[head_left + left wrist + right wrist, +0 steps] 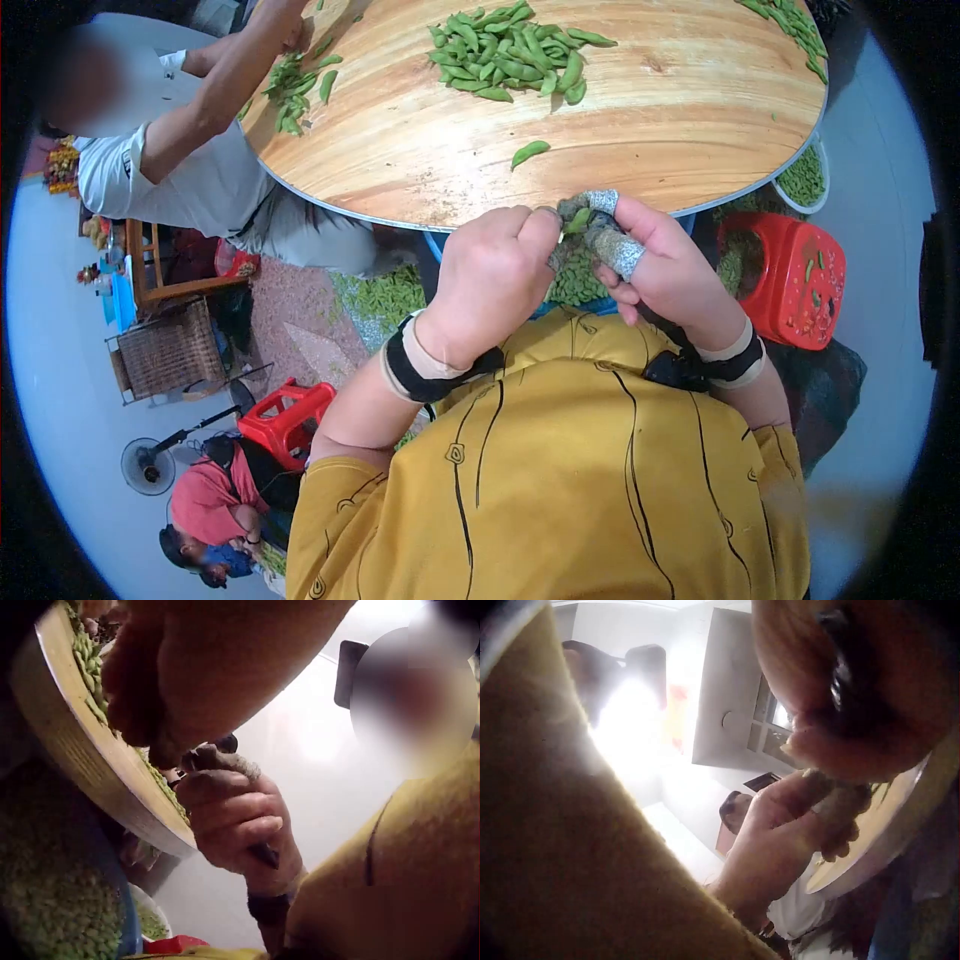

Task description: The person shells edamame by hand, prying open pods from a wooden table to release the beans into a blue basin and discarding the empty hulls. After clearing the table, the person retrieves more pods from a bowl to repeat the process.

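Observation:
In front of the yellow shirt, my two hands meet just off the table edge. A green soybean pod (577, 222) is pinched between my fingertips and partly hidden by them. My left hand (490, 275) is curled, its thumb and forefinger at the pod's left side. From the other side, my right hand (665, 260) pinches the pod with thumb and forefinger, both wrapped in grey, stained finger covers (628, 255). A dark slim object (264, 855) pokes out below the right hand's curled fingers in the left wrist view; I cannot tell what it is. Shelled beans (578, 280) lie directly below.
The round wooden table (400, 140) bears a pile of pods (515, 55) and a single loose pod (530, 153). Another person (190, 160) sits at the left. A red stool (790, 280) and a white bowl of beans (803, 180) stand at the right.

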